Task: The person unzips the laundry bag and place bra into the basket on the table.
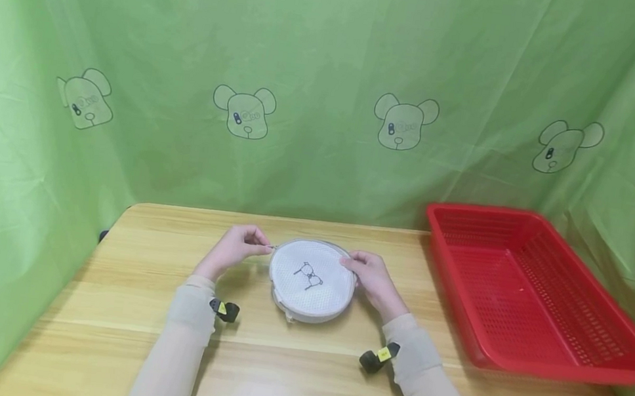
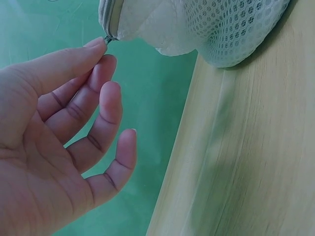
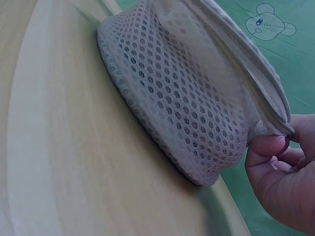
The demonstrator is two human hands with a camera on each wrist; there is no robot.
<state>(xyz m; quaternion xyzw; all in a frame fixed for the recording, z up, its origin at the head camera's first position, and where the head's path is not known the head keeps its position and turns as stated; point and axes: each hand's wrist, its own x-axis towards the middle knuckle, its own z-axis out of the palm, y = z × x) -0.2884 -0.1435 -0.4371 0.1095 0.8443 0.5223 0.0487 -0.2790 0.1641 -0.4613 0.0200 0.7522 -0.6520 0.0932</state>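
Note:
A round white mesh laundry bag with a dark line drawing on its top sits at the middle of the table. My left hand is at its left rim, thumb and forefinger pinching the small zipper pull; the other fingers curve loosely apart. On the opposite side, my right hand grips the rim, its thumb on top in the head view. The zipper runs round the upper edge, above the honeycomb mesh side wall. Inside the bag is hidden.
A red plastic basket with perforated walls stands at the right of the wooden table. Green curtains printed with bear heads hang behind and on both sides. A black camera strap sits on each wrist.

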